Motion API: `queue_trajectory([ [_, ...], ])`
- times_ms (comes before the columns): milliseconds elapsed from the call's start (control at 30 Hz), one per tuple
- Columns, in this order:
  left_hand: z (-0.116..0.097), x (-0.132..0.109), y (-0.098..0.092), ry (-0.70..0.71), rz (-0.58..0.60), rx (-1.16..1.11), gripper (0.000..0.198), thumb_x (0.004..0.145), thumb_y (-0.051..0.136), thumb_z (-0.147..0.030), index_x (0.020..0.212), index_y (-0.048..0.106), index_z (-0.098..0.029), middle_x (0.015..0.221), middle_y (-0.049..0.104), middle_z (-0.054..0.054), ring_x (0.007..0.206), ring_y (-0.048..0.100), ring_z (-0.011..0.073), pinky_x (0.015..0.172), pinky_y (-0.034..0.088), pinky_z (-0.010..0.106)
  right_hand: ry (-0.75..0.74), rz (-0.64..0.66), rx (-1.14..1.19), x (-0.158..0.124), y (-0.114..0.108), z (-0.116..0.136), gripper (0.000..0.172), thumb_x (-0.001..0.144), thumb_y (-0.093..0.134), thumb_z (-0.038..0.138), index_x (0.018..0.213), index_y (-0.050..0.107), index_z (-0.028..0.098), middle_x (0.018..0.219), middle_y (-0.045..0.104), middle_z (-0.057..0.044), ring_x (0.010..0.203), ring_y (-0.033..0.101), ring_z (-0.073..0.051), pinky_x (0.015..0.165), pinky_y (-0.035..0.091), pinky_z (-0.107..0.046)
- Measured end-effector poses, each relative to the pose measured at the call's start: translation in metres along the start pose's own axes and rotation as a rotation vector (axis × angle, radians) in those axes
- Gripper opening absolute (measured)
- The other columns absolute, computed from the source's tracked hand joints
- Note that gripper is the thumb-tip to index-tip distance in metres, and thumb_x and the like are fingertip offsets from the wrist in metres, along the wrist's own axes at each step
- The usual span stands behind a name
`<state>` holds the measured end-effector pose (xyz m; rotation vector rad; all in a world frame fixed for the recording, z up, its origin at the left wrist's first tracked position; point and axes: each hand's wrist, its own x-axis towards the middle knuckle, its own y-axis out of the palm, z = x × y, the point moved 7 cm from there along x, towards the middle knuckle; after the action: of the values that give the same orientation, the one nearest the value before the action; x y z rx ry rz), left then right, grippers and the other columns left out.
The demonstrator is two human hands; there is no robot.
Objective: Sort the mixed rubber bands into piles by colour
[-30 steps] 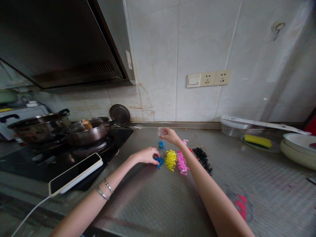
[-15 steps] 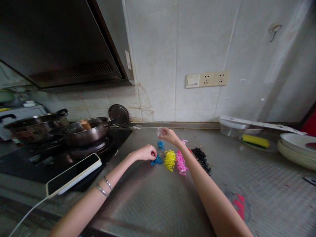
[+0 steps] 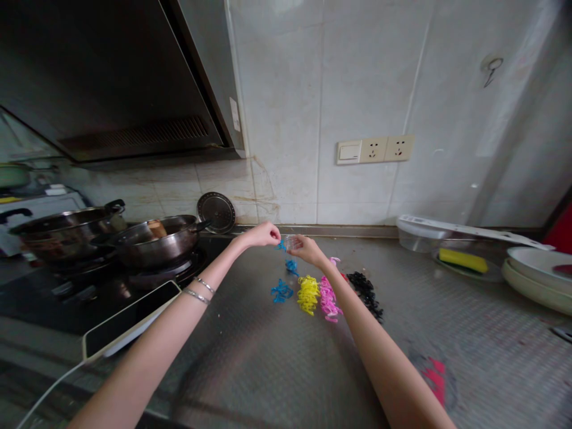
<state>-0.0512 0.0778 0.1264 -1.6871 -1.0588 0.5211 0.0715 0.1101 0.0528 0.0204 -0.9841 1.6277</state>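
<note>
My left hand [image 3: 267, 234] pinches a few blue rubber bands [image 3: 280, 245], raised just left of a clear plastic container's mouth. My right hand [image 3: 304, 249] grips that clear container [image 3: 292, 241] upright; more blue bands show at its bottom. On the metal counter below lies a small pile of blue rubber bands [image 3: 281, 291]. Beside it, to the right, are a yellow pile [image 3: 308, 294], a pink pile [image 3: 328, 298] and a black pile [image 3: 365, 293]. My right forearm partly hides the pink and black piles and a bit of red.
A phone [image 3: 131, 319] with a white cable lies at the stove's edge on the left. Pans [image 3: 156, 244] stand on the stove. On the right are a plastic tub [image 3: 415, 235], a yellow sponge [image 3: 462, 260] on a dish and stacked plates [image 3: 536, 280]. A tiled wall closes the back.
My left hand has lifted from the blue pile up to the container's mouth, carrying blue bands. The blue pile is now uncovered. My right hand stays nearly in place with the container.
</note>
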Motion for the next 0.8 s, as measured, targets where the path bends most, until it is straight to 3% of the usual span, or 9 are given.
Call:
queue_trajectory([
  [267,-0.009,0.037,-0.013,0.057,-0.031,0.048,0.021,0.059,0.052,-0.018,0.070,0.066,-0.007,0.057,0.058,0.002,0.051,0.044,0.0074,0.049,0.032,0.017,-0.001,0.017,0.040,0.002,0.003,-0.003,0.040,0.058,0.065,0.030,0.094,0.056,0.015,0.077,0.063,-0.003,0.066,0.056,-0.012,0.062,0.043,-0.022],
  [567,-0.003,0.056,0.009,0.033,0.042,0.112,0.021,0.057,0.053,-0.016,0.070,0.068,-0.009,0.057,0.061,0.002,0.049,0.047,0.0075,0.048,0.033,0.017,-0.003,0.011,0.024,-0.001,-0.001,0.005,0.035,0.059,0.064,0.028,0.090,0.056,0.017,0.080,0.062,-0.002,0.066,0.056,-0.012,0.062,0.043,-0.022],
  [800,-0.010,0.058,0.013,0.022,0.107,0.145,0.022,0.056,0.054,-0.013,0.073,0.069,-0.009,0.060,0.063,0.003,0.051,0.047,0.0087,0.051,0.034,0.019,-0.016,0.009,0.004,0.000,-0.001,0.004,0.039,0.059,0.064,0.029,0.095,0.056,0.017,0.080,0.062,-0.002,0.068,0.056,-0.012,0.064,0.042,-0.022],
])
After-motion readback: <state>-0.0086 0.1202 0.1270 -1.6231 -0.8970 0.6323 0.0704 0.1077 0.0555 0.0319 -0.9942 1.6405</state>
